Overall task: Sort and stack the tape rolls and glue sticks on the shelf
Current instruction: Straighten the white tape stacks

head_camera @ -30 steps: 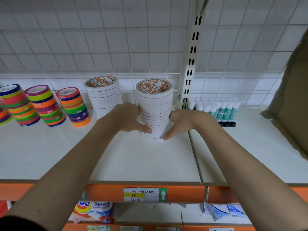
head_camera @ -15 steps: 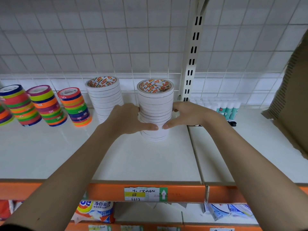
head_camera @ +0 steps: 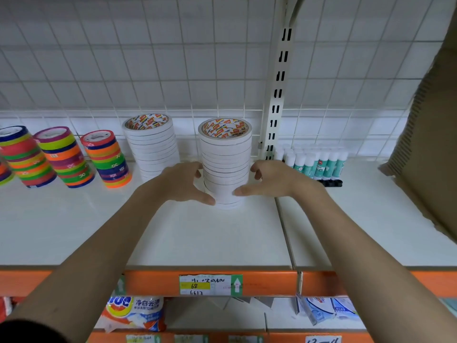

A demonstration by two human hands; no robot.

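White wire grid backs a white shelf with an orange front edge and a price label. Near the middle stands a tall stack of white tape rolls, its lower left and right flanks hidden behind the two hands. The left hand curls round the stack's left side with the thumb lying across the front near the base; the right hand is at the right side, thumb tip on the stack's front, but whether its far fingers touch cannot be told. A second white stack stands just left and farther back, partly covered by the left hand. Three leaning stacks of coloured tape sit far left, with another cut off at the frame edge. Glue sticks stand right of the upright post, their farthest ones blurred. A cardboard box is cut off at right. Compared with half a second ago, the thumbs have parted and the right fingers have loosened.
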